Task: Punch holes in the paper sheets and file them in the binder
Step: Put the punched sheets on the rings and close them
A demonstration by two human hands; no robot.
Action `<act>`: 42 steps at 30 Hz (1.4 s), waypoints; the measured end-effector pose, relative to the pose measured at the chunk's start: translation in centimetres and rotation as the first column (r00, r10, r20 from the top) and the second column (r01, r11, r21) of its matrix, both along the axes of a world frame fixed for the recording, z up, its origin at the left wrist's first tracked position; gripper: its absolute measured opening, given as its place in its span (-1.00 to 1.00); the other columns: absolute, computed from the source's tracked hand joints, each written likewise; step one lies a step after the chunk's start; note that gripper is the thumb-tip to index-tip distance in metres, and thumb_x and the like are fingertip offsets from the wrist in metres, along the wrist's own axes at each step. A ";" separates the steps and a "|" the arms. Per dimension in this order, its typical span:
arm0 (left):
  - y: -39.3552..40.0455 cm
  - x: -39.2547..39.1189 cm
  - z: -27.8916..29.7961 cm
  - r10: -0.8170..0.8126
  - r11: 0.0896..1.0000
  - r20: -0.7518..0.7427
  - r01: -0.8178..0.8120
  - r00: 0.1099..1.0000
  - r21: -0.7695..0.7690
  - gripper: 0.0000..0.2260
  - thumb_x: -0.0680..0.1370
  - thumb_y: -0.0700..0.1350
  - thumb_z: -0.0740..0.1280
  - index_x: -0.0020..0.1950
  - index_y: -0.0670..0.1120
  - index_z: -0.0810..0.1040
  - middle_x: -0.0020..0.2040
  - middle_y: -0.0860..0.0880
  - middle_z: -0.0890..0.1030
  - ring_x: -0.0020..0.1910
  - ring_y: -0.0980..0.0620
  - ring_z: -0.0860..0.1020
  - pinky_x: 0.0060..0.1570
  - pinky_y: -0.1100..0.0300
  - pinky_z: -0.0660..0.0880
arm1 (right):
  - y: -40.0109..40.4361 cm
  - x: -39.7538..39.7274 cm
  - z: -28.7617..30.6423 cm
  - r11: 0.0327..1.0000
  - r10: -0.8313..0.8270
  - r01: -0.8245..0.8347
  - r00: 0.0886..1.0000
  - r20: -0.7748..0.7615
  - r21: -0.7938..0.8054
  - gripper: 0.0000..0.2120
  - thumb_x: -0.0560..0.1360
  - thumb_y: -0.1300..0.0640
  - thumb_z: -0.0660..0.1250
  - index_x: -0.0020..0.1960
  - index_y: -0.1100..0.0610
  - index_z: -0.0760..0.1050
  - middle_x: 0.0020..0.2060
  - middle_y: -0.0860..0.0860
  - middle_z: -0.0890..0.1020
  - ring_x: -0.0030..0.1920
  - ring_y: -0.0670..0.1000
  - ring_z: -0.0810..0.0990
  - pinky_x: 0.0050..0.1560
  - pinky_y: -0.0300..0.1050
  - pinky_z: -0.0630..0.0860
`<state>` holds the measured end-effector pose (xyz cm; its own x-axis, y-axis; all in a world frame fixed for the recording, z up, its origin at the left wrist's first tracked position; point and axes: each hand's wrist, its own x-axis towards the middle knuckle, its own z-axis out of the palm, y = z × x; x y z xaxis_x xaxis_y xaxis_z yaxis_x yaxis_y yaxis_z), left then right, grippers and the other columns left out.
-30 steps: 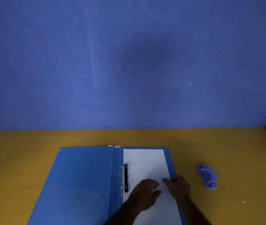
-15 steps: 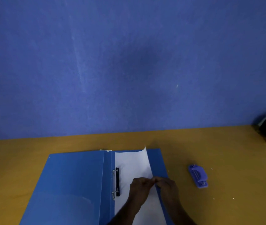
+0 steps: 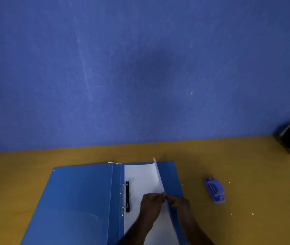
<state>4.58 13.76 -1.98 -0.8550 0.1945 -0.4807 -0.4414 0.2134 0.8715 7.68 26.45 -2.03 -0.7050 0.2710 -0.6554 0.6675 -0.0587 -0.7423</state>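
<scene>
Head view: left hand (image 3: 150, 207) and right hand (image 3: 180, 205) pinch the top paper sheet's (image 3: 140, 175) raised right edge in the open binder (image 3: 80, 197); hole punch (image 3: 214, 189) idle on bench (image 3: 246, 174). Punching seems unstarted.

binder (image 3: 80, 200) I'm working in is showing plain blue, both covers | paper sheets (image 3: 140, 175) in it are showing white, unprinted | its clip bar (image 3: 127, 196) is showing black, rings silver | hole punch (image 3: 214, 191) right of binder is showing violet-blue | table (image 3: 25, 167) under binder is showing ochre | wall (image 3: 140, 68) behind binder is showing mottled blue
</scene>
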 end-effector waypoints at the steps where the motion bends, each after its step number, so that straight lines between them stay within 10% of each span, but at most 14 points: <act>1: 0.0 0.1 0.1 0.008 1.000 -0.011 -0.008 1.000 -0.012 -0.78 0.50 0.00 0.42 -0.31 -0.04 0.71 -0.28 0.00 0.71 -0.23 0.09 0.64 -0.16 0.20 0.48 | 0.3 -0.4 0.0 0.993 -0.095 0.094 0.995 -0.011 -0.073 -0.72 0.64 0.27 0.09 0.11 0.47 0.46 0.07 0.20 0.54 -0.31 -0.14 0.44 -0.36 -0.42 0.40; 4: -0.1 0.1 0.1 0.049 0.998 -0.024 -0.050 0.999 -0.045 -0.83 0.51 -0.07 0.41 -0.28 0.01 0.70 -0.22 -0.02 0.71 -0.20 0.05 0.64 -0.12 0.14 0.53 | 0.3 -1.0 0.7 0.995 -0.002 -0.001 1.000 -0.028 -0.096 -0.60 0.63 0.39 -0.03 0.44 0.50 0.08 0.01 0.08 0.51 -0.37 -0.28 0.50 -0.31 -0.46 0.42; 8: -0.3 0.1 0.3 0.109 0.993 0.045 -0.106 0.993 -0.058 -0.78 0.46 -0.03 0.46 -0.40 0.07 0.60 -0.27 0.02 0.68 -0.16 0.01 0.63 -0.06 0.14 0.55 | 1.4 -0.2 -0.4 0.992 0.079 -0.081 0.997 0.022 0.096 -0.49 0.45 0.34 0.21 0.41 0.31 0.34 0.31 0.16 0.47 0.17 0.09 0.47 -0.02 -0.18 0.43; 16: -0.5 -0.2 0.2 0.205 0.975 0.189 -0.216 0.960 0.042 -0.78 0.25 -0.02 0.63 -0.25 -0.08 0.70 -0.22 -0.04 0.72 -0.16 0.00 0.64 -0.17 0.22 0.50 | 1.6 1.1 -0.1 0.953 -0.256 0.270 0.960 -0.111 0.138 -0.85 0.45 0.31 0.30 -0.12 0.12 0.60 -0.18 0.11 0.58 -0.19 0.08 0.52 -0.22 -0.10 0.43; 30: -5.1 -1.0 1.2 0.273 0.950 0.135 -0.289 0.952 0.116 -0.76 0.30 -0.14 0.60 -0.36 -0.18 0.57 -0.25 -0.25 0.67 -0.23 -0.16 0.62 -0.10 -0.15 0.62 | 1.3 1.5 -0.2 0.862 -0.024 0.061 0.996 -0.081 0.503 -0.78 0.34 0.08 0.55 -0.18 0.16 0.54 -0.23 0.13 0.65 -0.14 0.12 0.61 -0.09 -0.05 0.48; 42: -15.0 -3.0 0.8 0.337 0.913 -0.329 -0.392 0.882 -0.115 -0.61 0.35 -0.26 0.54 0.08 0.01 0.50 -0.46 -0.08 0.58 -0.49 -0.02 0.49 -0.39 0.15 0.45 | 1.4 0.5 -0.3 0.804 -0.063 0.066 0.998 -0.025 0.591 -0.61 0.23 0.07 0.60 0.00 0.18 0.66 -0.09 0.10 0.72 -0.08 0.09 0.64 -0.02 -0.10 0.53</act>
<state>1.63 -1.22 -1.20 -0.9562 -0.2216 -0.1913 -0.2447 0.2466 0.9377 8.18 27.82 -2.33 -0.6740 0.6500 -0.3511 0.6751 0.3491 -0.6499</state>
